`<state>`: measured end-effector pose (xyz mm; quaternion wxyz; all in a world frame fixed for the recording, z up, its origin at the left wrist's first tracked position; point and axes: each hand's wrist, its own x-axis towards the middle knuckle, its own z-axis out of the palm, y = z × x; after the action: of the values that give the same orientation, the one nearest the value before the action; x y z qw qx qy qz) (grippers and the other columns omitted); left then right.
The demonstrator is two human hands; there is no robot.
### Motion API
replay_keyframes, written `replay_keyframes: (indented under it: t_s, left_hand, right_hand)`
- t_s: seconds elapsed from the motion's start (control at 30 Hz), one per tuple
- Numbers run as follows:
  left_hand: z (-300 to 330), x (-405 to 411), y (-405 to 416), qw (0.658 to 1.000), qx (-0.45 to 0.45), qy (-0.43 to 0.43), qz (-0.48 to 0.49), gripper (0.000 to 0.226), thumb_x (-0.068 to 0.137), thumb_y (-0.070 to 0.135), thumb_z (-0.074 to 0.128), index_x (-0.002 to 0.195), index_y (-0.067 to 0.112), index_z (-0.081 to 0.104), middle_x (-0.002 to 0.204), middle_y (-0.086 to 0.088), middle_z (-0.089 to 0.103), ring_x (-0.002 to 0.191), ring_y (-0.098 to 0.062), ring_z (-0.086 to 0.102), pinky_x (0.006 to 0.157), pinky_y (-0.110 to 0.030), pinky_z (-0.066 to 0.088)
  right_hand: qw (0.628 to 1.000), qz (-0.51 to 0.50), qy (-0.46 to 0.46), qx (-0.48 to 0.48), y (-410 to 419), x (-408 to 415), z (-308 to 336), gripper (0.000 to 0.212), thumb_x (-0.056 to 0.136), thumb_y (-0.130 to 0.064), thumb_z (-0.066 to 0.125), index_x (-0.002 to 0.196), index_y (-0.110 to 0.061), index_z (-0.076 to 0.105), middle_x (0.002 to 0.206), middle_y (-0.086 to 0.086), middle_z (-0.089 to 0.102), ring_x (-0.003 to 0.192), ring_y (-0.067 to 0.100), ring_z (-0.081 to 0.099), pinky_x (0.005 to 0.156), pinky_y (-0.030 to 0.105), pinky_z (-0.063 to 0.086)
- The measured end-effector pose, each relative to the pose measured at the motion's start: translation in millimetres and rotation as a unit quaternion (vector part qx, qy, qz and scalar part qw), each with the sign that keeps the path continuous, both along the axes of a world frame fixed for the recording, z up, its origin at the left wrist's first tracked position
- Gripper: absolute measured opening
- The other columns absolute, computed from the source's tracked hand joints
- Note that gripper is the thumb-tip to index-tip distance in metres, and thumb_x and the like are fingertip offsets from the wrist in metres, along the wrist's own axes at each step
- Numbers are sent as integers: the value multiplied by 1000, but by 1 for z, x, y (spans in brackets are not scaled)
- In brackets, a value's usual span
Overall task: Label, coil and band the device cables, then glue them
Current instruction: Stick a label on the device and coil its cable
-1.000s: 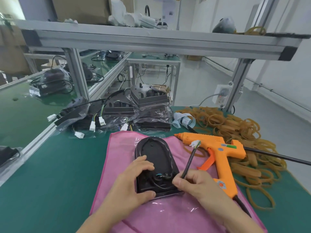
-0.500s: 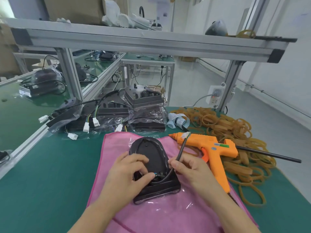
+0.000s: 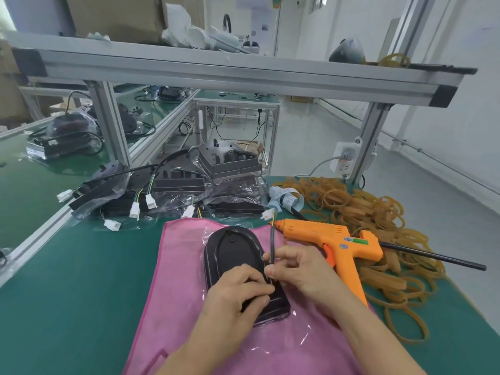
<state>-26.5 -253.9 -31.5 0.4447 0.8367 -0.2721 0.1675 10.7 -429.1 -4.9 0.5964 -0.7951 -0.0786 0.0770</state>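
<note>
Your black device (image 3: pixel 238 255) lies on the pink cloth (image 3: pixel 173 299) on the green desk (image 3: pixel 75 293), inside a clear plastic bag. Its long axis runs away from you, rounded end far, squared end near, tilted slightly to your left at the top. Your left hand (image 3: pixel 238 293) rests on the near end, fingers curled over it and gripping the housing. Your right hand (image 3: pixel 295 266) pinches the black cable (image 3: pixel 272 244) between thumb and forefinger. The cable stands nearly upright out of the device's near right side, its free end with coloured wires pointing away from you, close to the nozzle of the orange glue gun (image 3: pixel 338 247). The gun lies just right of the cloth, nozzle pointing left. Rubber bands (image 3: pixel 365 209) are heaped beyond and around it. More bagged devices (image 3: pixel 173 190) sit at the far desk edge.
</note>
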Motion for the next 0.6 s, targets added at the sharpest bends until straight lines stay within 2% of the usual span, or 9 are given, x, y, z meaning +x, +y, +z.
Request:
replay_keyframes:
  t_s: [0.13, 0.23, 0.3, 0.37, 0.43, 0.47, 0.53, 0.6]
  left_hand:
    - [-4, 0, -2, 1000, -23, -5, 7, 10, 79, 12, 69, 86, 16, 75, 88, 14, 62, 86, -1, 59, 80, -15, 46]
    - [-1, 2, -1, 998, -53, 39, 3, 8, 76, 15, 69, 80, 20, 74, 85, 14, 63, 85, -5, 62, 78, -17, 46]
    - [5, 8, 0, 994, -89, 69, 6, 11, 75, 20, 68, 82, 27, 73, 90, 15, 64, 91, -7, 62, 82, -15, 43]
    - [10, 20, 4, 993, -88, 40, 70, 11, 80, 25, 67, 87, 30, 73, 97, 17, 64, 103, -6, 57, 92, -19, 39]
    - [10, 41, 10, 980, -69, 32, 184, 15, 86, 20, 69, 99, 26, 71, 108, 14, 61, 111, -10, 49, 99, -29, 36]
    - [11, 51, 13, 968, -61, 64, 236, 21, 87, 20, 69, 108, 21, 68, 113, 8, 59, 115, -16, 46, 100, -33, 36]
    - [10, 70, 19, 937, -73, 185, 287, 35, 88, 29, 67, 119, 16, 59, 120, -1, 52, 120, -22, 43, 103, -37, 35]
    - [7, 83, 22, 911, -95, 286, 282, 34, 88, 36, 66, 112, 15, 54, 122, -6, 49, 120, -26, 45, 102, -40, 38]
  right_hand:
    - [999, -28, 18, -24, 2, 5, -2, 28, 76, -18, 81, 97, -19, 62, 59, -3, 67, 56, 2, 58, 64, 21, 46]
    - [998, -14, 15, -58, 4, 8, -2, 20, 79, -18, 79, 94, -19, 67, 55, -9, 63, 54, -2, 56, 64, 15, 44]
    - [996, -10, -3, -92, 7, 8, -3, 14, 82, -15, 76, 95, -18, 72, 55, -11, 60, 56, -2, 53, 63, 15, 42]
    - [990, -10, -25, -139, 9, 7, -5, 14, 84, -17, 72, 97, -17, 76, 69, -12, 66, 67, -1, 57, 73, 23, 48]
    - [983, -26, -30, -181, 12, 5, -6, 20, 86, -23, 70, 105, -20, 76, 87, -13, 73, 84, 1, 65, 86, 27, 51]
    - [977, -36, -36, -207, 14, 5, -5, 20, 85, -27, 70, 104, -24, 76, 87, -15, 73, 86, 1, 65, 85, 27, 51]
    - [956, -62, -63, -281, 18, 6, 0, 10, 82, -37, 69, 87, -32, 75, 70, -17, 67, 74, 1, 61, 71, 25, 47]
    - [937, -91, -91, -325, 25, 9, 4, 24, 79, -45, 68, 64, -27, 61, 60, -10, 59, 67, 5, 56, 63, 28, 40]
